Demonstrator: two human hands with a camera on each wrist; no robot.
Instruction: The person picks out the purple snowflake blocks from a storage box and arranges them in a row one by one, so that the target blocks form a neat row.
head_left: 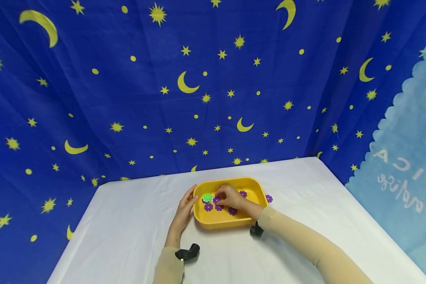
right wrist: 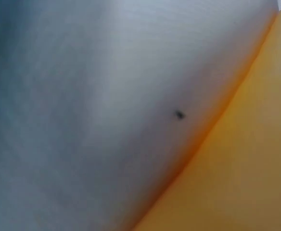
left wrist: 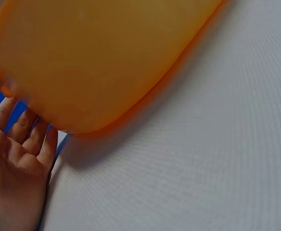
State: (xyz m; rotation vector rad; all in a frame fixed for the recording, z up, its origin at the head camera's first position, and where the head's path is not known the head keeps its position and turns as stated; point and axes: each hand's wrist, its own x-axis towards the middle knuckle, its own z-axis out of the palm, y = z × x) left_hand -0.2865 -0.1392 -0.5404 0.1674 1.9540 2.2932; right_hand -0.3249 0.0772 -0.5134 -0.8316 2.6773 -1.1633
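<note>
Right hand (head_left: 230,196), fingers bent, pinches a purple flower-shaped plastic disc (head_left: 216,200), likely light, stiff, best edge-held; left hand (head_left: 182,210), loosely extended, touches a yellow plastic tray (head_left: 216,226).

The tray (head_left: 227,225) is yellow, discs (head_left: 232,212) purple or green, curtain (head_left: 213,85) starry blue.

Even light is filling the head view, while the wrist views are looking dimmer, the right one blurring, soft shadow edging the yellow tray (left wrist: 97,67).
</note>
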